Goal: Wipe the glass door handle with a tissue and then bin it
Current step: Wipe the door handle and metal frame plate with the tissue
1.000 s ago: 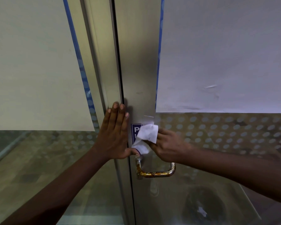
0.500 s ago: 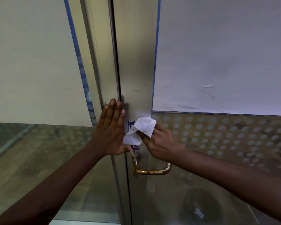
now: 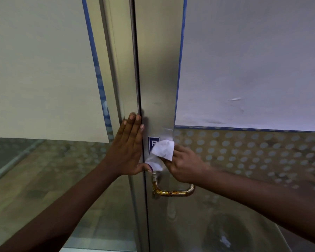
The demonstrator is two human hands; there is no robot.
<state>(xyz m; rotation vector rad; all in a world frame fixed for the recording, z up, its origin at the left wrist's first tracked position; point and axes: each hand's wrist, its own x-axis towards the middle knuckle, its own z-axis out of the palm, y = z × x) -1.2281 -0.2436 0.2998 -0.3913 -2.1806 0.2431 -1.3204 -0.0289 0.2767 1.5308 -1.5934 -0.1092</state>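
A worn brass-coloured door handle (image 3: pixel 173 190) sticks out from the metal frame (image 3: pixel 159 79) of the right glass door. My right hand (image 3: pixel 186 165) is shut on a crumpled white tissue (image 3: pixel 161 154), pressed against the frame just above the handle's left post. The tissue partly covers a small blue sign (image 3: pixel 152 142). My left hand (image 3: pixel 128 148) lies flat with fingers up against the frame edge at the gap between the doors, its thumb touching the tissue's lower corner.
White sheets (image 3: pixel 253 60) edged with blue tape cover the upper glass of both doors. The lower glass (image 3: pixel 244 153) has a dotted frosted pattern. A dark round shape (image 3: pixel 225 231) shows through the lower right glass. No bin is in view.
The tissue and my right hand shifted slightly along the frame above the handle, uncovering more of the blue sign than half a second ago. My left hand has stayed flat on the frame.
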